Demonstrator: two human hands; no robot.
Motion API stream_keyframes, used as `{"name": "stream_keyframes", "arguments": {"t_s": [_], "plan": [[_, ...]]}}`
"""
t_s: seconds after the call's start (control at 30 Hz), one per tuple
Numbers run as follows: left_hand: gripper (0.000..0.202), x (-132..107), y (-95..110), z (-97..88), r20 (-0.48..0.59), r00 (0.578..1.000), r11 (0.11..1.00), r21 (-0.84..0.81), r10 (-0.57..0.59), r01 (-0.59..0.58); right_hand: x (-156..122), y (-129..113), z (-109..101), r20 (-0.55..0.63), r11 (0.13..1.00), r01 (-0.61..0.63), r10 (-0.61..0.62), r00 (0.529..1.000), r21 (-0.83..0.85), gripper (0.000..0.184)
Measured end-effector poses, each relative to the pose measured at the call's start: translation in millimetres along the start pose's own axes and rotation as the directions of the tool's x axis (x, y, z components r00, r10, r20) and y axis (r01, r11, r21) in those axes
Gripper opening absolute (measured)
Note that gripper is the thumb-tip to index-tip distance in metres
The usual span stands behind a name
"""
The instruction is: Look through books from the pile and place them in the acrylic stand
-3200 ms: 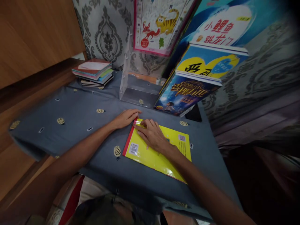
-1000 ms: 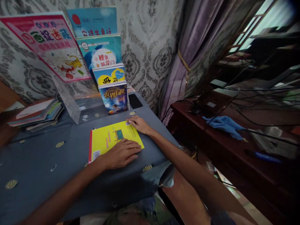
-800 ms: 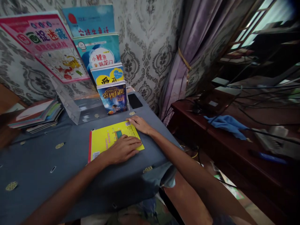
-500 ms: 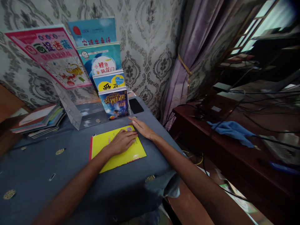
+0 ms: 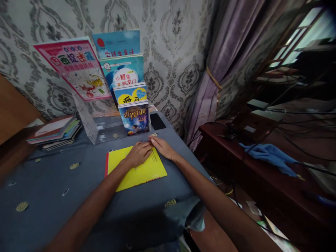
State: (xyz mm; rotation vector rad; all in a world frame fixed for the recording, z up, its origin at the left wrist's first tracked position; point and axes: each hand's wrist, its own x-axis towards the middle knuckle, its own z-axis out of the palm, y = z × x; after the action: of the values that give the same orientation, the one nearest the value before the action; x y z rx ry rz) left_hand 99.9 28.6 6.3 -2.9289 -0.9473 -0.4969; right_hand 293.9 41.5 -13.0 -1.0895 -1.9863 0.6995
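A yellow book (image 5: 141,175) with a red spine strip on its left lies flat on the cloth-covered table. My left hand (image 5: 139,154) rests palm down across its upper part, fingers stretched toward the top right corner. My right hand (image 5: 163,147) lies at that corner, fingers extended, its fingertips meeting those of my left hand. Whether the right fingertips touch the book cannot be made out. Just behind the hands, a clear acrylic stand (image 5: 90,131) holds several upright books, with a small dark blue book (image 5: 134,117) in front.
A pink picture book (image 5: 76,70) leans in the stand's left part. Farther left is a stack of books (image 5: 56,131). A black phone (image 5: 157,121) lies right of the stand. On the right, a dark red desk (image 5: 223,154) carries cables and a blue cloth (image 5: 270,157).
My left hand has slid a little up toward the book's top edge, and the right fingertips have come against it. The camera view has shifted slightly, moving the scene rightward.
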Motion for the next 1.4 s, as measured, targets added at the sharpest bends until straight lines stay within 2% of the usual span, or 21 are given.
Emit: {"name": "stream_keyframes", "arguments": {"t_s": [0.13, 0.23, 0.3, 0.43, 0.53, 0.67, 0.8, 0.93, 1.03, 1.1, 1.2, 1.3, 1.4], "plan": [[0.032, -1.7, 6.7, -6.1, -0.007, 0.996, 0.992, 0.089, -0.091, 0.091, -0.6, -4.1, 3.9, 0.008, 0.991, 0.061, -0.06, 0.998, -0.12, 0.051], [0.034, -10.8, 21.8, -16.1, 0.05, 0.979, 0.966, 0.178, -0.198, 0.187, -0.8, -6.7, 5.9, 0.006, 0.979, 0.093, -0.094, 0.996, -0.182, 0.046], [0.041, -25.8, 37.6, -24.1, 0.116, 0.969, 0.963, 0.185, -0.217, 0.193, -0.2, -7.2, 6.5, 0.011, 0.973, 0.101, -0.102, 0.995, -0.209, 0.045], [0.06, -72.5, 69.3, -35.4, 0.209, 0.966, 0.986, 0.102, -0.154, 0.136, 2.6, -7.9, 7.1, 0.032, 0.963, 0.115, -0.111, 0.993, -0.243, 0.042], [0.055, -102.6, 77.5, -39.7, 0.222, 0.96, 0.985, 0.073, -0.171, 0.158, 2.0, -13.0, 5.9, 0.039, 0.952, 0.102, -0.095, 0.995, -0.289, 0.038], [0.047, -128.8, 61.6, -49.4, 0.233, 0.946, 0.974, 0.063, -0.227, 0.218, -15.2, -29.4, 0.3, 0.064, 0.905, 0.065, -0.042, 0.997, -0.42, 0.032], [0.043, -161.3, 29.5, -65.7, 0.235, 0.921, 0.95, 0.072, -0.312, 0.303, -58.0, -56.6, 2.8, 0.019, 0.847, 0.017, -0.007, 1.0, -0.531, 0.028], [0.044, -190.3, -4.0, -75.4, 0.182, 0.866, 0.885, 0.08, -0.465, 0.459, -102.8, -94.3, 27.4, 0.043, 0.845, 0.072, -0.059, 0.997, -0.53, 0.027], [0.047, -192.9, -20.6, -71.6, 0.116, 0.841, 0.849, 0.042, -0.528, 0.527, -119.0, -119.0, 48.0, 0.124, 0.868, 0.187, -0.146, 0.982, -0.461, 0.025], [0.047, -186.0, -25.2, -65.6, 0.078, 0.828, 0.831, 0.038, -0.556, 0.555, -118.7, -129.3, 56.4, 0.19, 0.884, 0.246, -0.183, 0.965, -0.397, 0.021], [0.042, -170.7, -23.4, -56.8, 0.018, 0.79, 0.789, 0.073, -0.613, 0.611, -102.8, -136.8, 62.6, 0.245, 0.893, 0.252, -0.167, 0.955, -0.372, 0.018], [0.037, -156.9, -17.4, -51.3, -0.056, 0.75, 0.743, 0.112, -0.659, 0.66, -72.5, -138.9, 72.8, 0.234, 0.882, 0.259, -0.176, 0.956, -0.395, 0.022], [0.035, -147.9, -14.4, -47.6, -0.109, 0.753, 0.741, 0.132, -0.649, 0.658, -36.2, -134.4, 92.5, 0.286, 0.869, 0.345, -0.251, 0.925, -0.355, 0.026]]}}
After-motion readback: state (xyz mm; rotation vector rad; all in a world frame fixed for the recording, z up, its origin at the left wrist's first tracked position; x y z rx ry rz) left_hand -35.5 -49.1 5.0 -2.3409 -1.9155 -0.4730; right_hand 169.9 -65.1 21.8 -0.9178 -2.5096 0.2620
